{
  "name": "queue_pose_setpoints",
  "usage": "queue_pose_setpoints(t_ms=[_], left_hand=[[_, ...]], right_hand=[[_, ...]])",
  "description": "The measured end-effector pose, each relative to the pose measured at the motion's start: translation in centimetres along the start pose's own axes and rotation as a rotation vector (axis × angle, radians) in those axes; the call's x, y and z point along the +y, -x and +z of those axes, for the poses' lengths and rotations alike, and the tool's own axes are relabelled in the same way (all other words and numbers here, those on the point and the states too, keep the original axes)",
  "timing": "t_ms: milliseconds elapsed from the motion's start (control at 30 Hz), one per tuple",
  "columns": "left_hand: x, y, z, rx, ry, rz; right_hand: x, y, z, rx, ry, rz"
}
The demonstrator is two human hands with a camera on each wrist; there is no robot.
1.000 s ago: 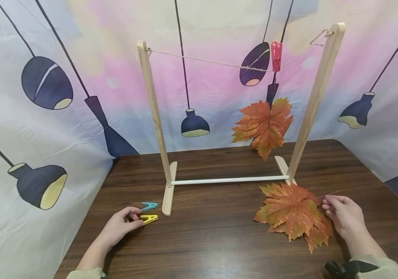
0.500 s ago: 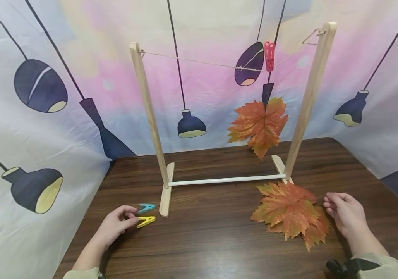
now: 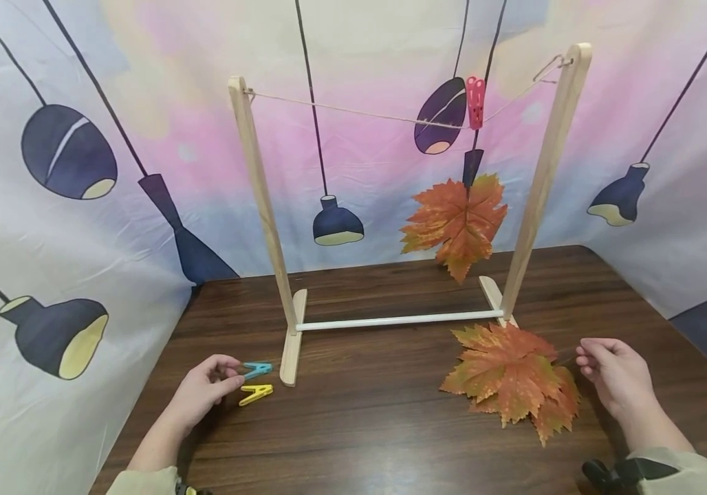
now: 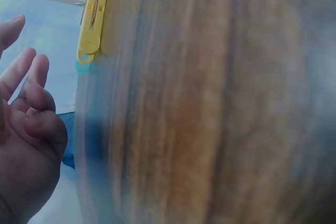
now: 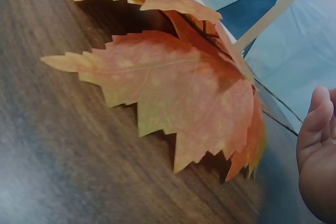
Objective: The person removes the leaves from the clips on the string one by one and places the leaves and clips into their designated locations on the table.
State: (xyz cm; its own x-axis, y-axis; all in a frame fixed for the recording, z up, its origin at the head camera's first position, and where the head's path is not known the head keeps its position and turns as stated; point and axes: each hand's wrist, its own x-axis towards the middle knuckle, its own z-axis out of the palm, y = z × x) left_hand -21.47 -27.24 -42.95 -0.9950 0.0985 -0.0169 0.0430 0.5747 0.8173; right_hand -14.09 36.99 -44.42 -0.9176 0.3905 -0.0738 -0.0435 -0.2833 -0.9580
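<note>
A blue clothespin (image 3: pixel 257 370) lies on the table, with the fingertips of my left hand (image 3: pixel 200 392) right at its near end. Just in front of it is a yellow clothespin (image 3: pixel 256 394). The left wrist view shows the left hand's (image 4: pixel 34 124) fingers spread. At the right, orange maple leaves (image 3: pixel 508 375) lie overlapped in a pile. My right hand (image 3: pixel 621 378) pinches a thin leaf stem beside them; in the right wrist view stems (image 5: pixel 281 121) run from the leaves (image 5: pixel 173 87) to that hand. The fingertips on the stem are partly hidden.
Behind the leaves stands a wooden frame (image 3: pixel 262 199) with a white bottom bar (image 3: pixel 399 320) and a slack string (image 3: pixel 360 110). A red clothespin (image 3: pixel 475 103) sits on the string, with a maple leaf (image 3: pixel 459 223) hanging below. A printed cloth backdrop (image 3: pixel 384 41) surrounds the table.
My left hand has shifted from the yellow clothespin up to the blue one. The right hand stays by the leaf pile. The head view has swung slightly.
</note>
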Motion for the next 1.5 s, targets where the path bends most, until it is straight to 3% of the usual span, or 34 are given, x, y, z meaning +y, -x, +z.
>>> queue_pose_setpoints(t_ms=[900, 1367, 1500], left_hand=[[3.1, -1.3, -0.1, -0.009, -0.019, 0.042], [4.8, -1.9, 0.0, -0.027, 0.014, 0.116], [5.3, -2.4, 0.5, -0.028, -0.013, 0.131]], right_hand=[[-1.5, 0.0, 0.3, -0.045, -0.024, -0.062], [-2.5, -0.2, 0.8, -0.067, -0.014, -0.07], [-2.8, -0.2, 1.0, -0.074, 0.003, -0.068]])
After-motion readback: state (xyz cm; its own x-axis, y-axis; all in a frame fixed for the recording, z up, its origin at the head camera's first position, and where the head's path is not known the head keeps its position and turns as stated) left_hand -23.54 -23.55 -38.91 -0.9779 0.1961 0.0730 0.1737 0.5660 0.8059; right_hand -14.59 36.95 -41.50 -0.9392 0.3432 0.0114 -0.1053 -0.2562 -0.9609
